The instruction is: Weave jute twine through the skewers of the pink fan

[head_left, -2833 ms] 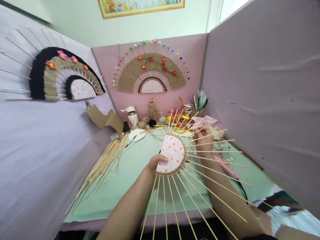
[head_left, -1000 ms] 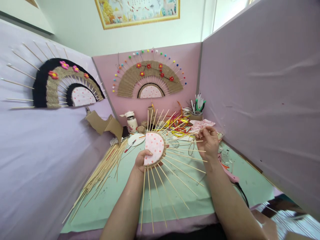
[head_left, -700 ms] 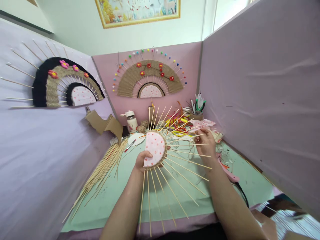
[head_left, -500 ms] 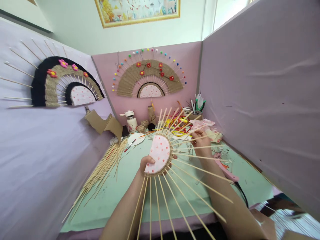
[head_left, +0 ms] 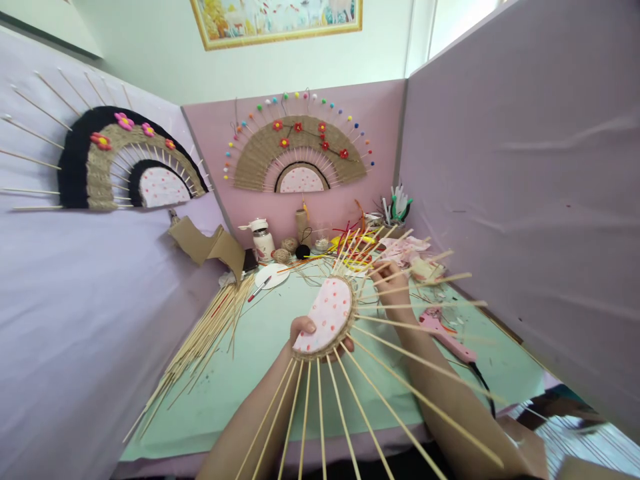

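My left hand (head_left: 303, 328) is closed on the lower end of a half-round fan base (head_left: 326, 313), thumb on its pink-dotted cloth face and fingers behind. Brown twine edges the base's curve, and thin bamboo sticks (head_left: 321, 413) fan out from it. My right hand (head_left: 391, 283) is behind the sticks on the far right side, fingers pinched on a thin strand of twine (head_left: 369, 299). Sticks partly cover its fingers, and the strand is faint.
Loose bamboo sticks (head_left: 200, 353) lie at left beside a pen (head_left: 259, 289) and a white oval (head_left: 273, 275). A pink glue gun (head_left: 447, 339) rests at right. Behind stand a bottle (head_left: 262, 241) and twine balls (head_left: 283, 255). Finished fans (head_left: 300, 150) hang on the partitions.
The fan base has shifted slightly right and tilted clockwise in my left hand, its sticks swinging with it. My right hand has moved a little left, toward the base.
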Action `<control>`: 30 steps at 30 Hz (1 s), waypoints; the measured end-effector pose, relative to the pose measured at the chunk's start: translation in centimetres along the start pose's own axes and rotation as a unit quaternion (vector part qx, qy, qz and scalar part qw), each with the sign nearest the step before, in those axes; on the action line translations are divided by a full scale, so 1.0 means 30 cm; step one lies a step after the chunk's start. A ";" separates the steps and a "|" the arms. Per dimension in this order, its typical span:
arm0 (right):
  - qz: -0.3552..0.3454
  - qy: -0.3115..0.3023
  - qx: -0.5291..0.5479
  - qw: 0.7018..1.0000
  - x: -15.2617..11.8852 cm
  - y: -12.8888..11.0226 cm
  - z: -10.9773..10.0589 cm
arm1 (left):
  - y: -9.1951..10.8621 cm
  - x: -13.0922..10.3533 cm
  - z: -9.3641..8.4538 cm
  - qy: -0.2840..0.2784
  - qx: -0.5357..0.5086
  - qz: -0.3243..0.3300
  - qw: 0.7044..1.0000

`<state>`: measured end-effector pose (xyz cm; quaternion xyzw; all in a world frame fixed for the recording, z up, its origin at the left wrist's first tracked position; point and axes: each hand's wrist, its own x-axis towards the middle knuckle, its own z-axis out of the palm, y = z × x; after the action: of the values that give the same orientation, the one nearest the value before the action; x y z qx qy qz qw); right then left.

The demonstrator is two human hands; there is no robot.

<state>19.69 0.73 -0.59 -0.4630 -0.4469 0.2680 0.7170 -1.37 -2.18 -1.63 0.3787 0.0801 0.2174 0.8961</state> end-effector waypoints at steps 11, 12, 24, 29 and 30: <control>0.005 -0.162 -0.089 0.983 -0.031 0.013 0.020 | 0.050 -0.011 0.004 0.092 -0.024 0.096 0.991; 0.004 -0.169 -0.067 0.983 -0.034 -0.005 0.020 | 0.048 -0.005 0.005 0.096 -0.023 0.102 0.990; 0.087 -0.268 0.087 0.955 -0.083 -0.086 0.030 | 0.017 0.038 0.005 0.057 -0.021 0.060 0.996; 0.122 -0.270 0.105 0.949 -0.088 -0.086 0.036 | 0.022 0.029 0.023 0.052 -0.021 0.053 0.997; 0.128 -0.266 0.107 0.949 -0.089 -0.089 0.037 | 0.023 0.029 0.027 0.050 -0.019 0.050 0.997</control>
<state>17.40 -2.08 0.96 -0.3484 -0.5274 0.5171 0.5771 -0.58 -1.90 -0.54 0.3535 0.1014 0.2820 0.8861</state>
